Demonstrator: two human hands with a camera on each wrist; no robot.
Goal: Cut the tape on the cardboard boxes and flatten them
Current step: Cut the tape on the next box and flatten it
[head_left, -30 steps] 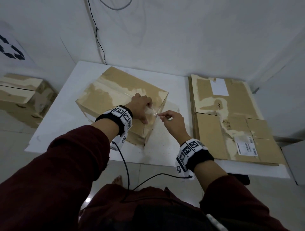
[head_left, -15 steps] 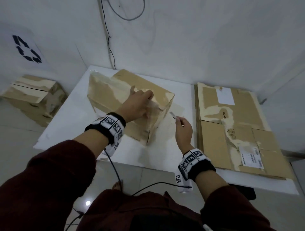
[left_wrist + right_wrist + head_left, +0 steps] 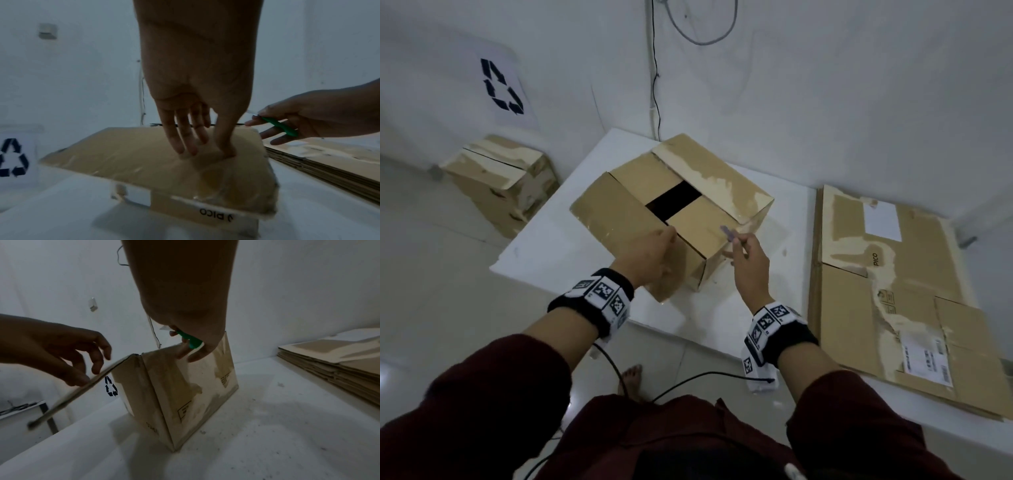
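A brown cardboard box (image 3: 709, 178) stands on the white table (image 3: 541, 253), its top flaps parted around a dark gap. My left hand (image 3: 666, 240) lies on the near outer flap (image 3: 133, 154), which hangs out over the box's side, with its fingers (image 3: 185, 142) straight on the cardboard. To the right, at the box's near corner, my right hand (image 3: 736, 245) holds a small green-handled cutter (image 3: 190, 340), blade (image 3: 727, 233) pointing at the box top. The cutter (image 3: 277, 125) is clear of the cardboard.
A stack of flattened boxes (image 3: 893, 274) covers the right part of the table. Another taped box (image 3: 500, 181) sits on the floor to the left, below a recycling sign (image 3: 501, 87) on the wall. My bare foot (image 3: 631, 377) is under the table edge.
The box has been turned so its opened flaps face up. My left hand moved from the box's end onto the near flap. The right hand drew the cutter back from the tape.
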